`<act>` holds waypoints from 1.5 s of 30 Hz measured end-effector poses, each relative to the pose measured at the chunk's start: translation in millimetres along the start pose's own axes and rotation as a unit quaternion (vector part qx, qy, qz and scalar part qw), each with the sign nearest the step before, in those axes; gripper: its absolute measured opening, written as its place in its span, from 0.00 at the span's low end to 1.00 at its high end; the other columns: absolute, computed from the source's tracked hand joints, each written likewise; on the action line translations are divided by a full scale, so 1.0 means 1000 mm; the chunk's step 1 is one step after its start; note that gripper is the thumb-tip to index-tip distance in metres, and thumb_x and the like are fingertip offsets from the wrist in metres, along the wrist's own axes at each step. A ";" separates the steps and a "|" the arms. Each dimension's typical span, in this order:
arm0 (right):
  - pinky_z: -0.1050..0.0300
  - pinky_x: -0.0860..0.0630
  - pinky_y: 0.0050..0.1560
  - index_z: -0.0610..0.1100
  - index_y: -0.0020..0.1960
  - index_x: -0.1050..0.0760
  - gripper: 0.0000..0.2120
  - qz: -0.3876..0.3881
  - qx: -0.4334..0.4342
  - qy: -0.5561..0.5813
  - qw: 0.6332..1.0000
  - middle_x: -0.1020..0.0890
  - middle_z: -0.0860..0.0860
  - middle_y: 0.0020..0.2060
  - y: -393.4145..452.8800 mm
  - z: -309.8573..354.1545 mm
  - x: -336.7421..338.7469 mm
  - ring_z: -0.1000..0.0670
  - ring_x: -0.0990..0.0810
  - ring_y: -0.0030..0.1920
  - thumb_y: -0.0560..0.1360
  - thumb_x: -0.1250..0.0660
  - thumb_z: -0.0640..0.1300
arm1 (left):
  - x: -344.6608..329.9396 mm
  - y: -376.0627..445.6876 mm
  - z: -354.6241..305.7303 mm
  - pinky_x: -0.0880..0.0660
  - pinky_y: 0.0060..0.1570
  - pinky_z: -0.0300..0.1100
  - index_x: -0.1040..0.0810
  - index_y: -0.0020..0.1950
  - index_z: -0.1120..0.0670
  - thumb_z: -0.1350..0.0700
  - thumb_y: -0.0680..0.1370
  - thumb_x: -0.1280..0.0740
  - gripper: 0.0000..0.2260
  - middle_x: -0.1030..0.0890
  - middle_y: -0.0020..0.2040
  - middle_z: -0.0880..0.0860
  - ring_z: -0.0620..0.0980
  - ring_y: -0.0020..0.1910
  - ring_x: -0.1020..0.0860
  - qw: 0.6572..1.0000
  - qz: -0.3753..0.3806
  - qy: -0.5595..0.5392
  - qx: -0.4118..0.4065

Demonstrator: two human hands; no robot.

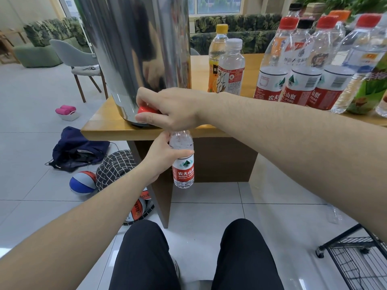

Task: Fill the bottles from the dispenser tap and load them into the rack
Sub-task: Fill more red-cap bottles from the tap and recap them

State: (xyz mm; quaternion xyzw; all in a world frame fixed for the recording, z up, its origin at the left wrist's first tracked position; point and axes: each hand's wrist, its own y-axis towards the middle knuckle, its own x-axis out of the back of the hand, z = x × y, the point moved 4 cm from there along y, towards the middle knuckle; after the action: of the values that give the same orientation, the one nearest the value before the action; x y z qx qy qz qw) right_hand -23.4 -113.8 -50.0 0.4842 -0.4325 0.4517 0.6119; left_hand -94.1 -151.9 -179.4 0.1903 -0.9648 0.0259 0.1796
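Holding the bottle (182,160) up under the tap (146,109) with left hand (161,158) fingers wrapped round its top, below the tabletop (109,126) edge, to catch water. Right hand (173,109) fingers pinching the red tap, likely to open it.

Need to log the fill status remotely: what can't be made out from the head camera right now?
- Tap spout and bottle mouth: hidden under the right hand on the red tap handle.
- Water flow and fill level: too faint in the clear bottle the left hand holds.
- Rack: cut off by the lower right edge.
- Dispenser top: cut off by the upper edge.
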 end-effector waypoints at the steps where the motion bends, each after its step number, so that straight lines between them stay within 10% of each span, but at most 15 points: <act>1: 0.68 0.34 0.39 0.47 0.66 0.39 0.19 -0.001 0.000 0.000 1.000 0.28 0.55 0.45 0.000 0.000 0.000 0.57 0.27 0.41 0.83 0.46 0.59 | 0.000 0.000 0.000 0.24 0.51 0.39 0.32 0.62 0.48 0.57 0.72 0.23 0.24 0.23 0.59 0.46 0.48 0.58 0.22 1.000 -0.001 0.001 -0.001; 28: 0.69 0.32 0.38 0.46 0.58 0.35 0.12 -0.041 -0.019 0.122 0.992 0.26 0.55 0.39 0.007 -0.003 0.010 0.57 0.27 0.37 0.84 0.45 0.55 | 0.001 0.004 0.002 0.28 0.40 0.32 0.32 0.63 0.46 0.56 0.72 0.22 0.26 0.23 0.51 0.40 0.40 0.46 0.23 1.000 0.008 0.004 0.012; 45: 0.58 0.29 0.40 0.43 0.55 0.34 0.14 -0.126 -0.125 0.463 0.869 0.30 0.50 0.32 0.019 -0.030 0.025 0.52 0.31 0.33 0.85 0.47 0.54 | 0.004 0.005 0.005 0.28 0.44 0.33 0.32 0.65 0.46 0.56 0.72 0.22 0.27 0.24 0.52 0.39 0.40 0.49 0.23 1.000 0.010 0.005 0.017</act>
State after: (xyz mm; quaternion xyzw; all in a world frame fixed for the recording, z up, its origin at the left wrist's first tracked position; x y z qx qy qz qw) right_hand -33.4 -79.1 -26.5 0.1894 -0.0882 0.4851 0.8491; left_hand -101.1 -149.8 -183.0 0.1837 -0.9652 0.0448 0.1807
